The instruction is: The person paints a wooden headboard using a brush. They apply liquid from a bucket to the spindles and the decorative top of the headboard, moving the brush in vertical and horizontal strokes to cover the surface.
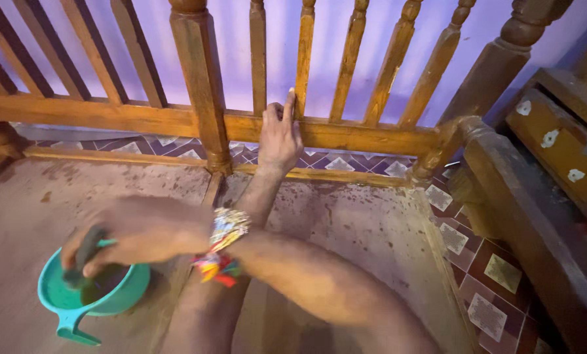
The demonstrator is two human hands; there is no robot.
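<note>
Nearest, on worn wooden platform [372, 229]: teal plastic handled bowl [77, 305] of dark liquid, right hand [136, 233] closed around dark rag [84, 252], dipped for soaking. Farther, left hand [279, 137] laid flat, ungripping, on turned wooden railing spindle [304, 52], likely for steadying.

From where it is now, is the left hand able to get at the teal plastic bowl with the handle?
Probably yes, but awkwardly. The left hand rests on the wooden railing, and the right forearm crosses over it, with the right hand already over the teal plastic bowl.

worn brown board platform [372, 229], teal handled bowl [77, 305] resting on it
</note>
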